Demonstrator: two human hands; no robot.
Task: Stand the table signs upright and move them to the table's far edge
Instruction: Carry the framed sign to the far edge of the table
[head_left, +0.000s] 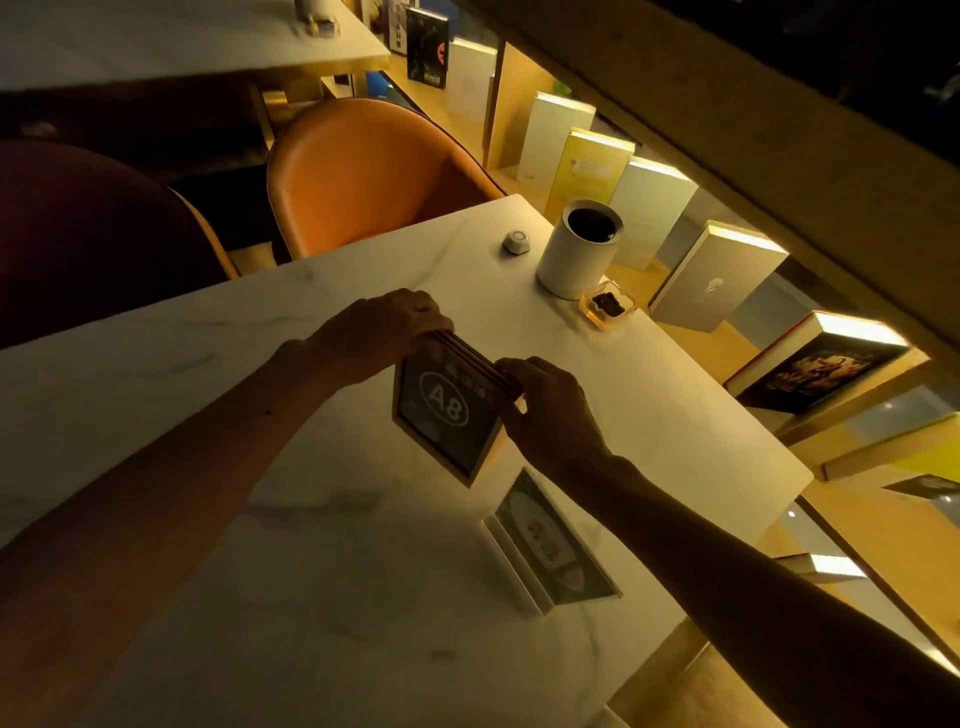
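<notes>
A wooden-framed table sign marked "A8" (444, 415) stands upright near the middle of the white marble table (208, 353). My left hand (382, 330) grips its top left corner and my right hand (548, 408) grips its top right corner. A second sign (550, 540), a clear slanted holder with a printed card in a white base, sits nearer to me on the right side of the table, just below my right wrist.
A white cylindrical container (576, 249), a small grey hexagonal object (516, 241) and a small clear dish (608, 305) sit at the far right corner. An orange chair (363, 171) stands beyond the far edge. Shelves with books (717, 270) run along the right.
</notes>
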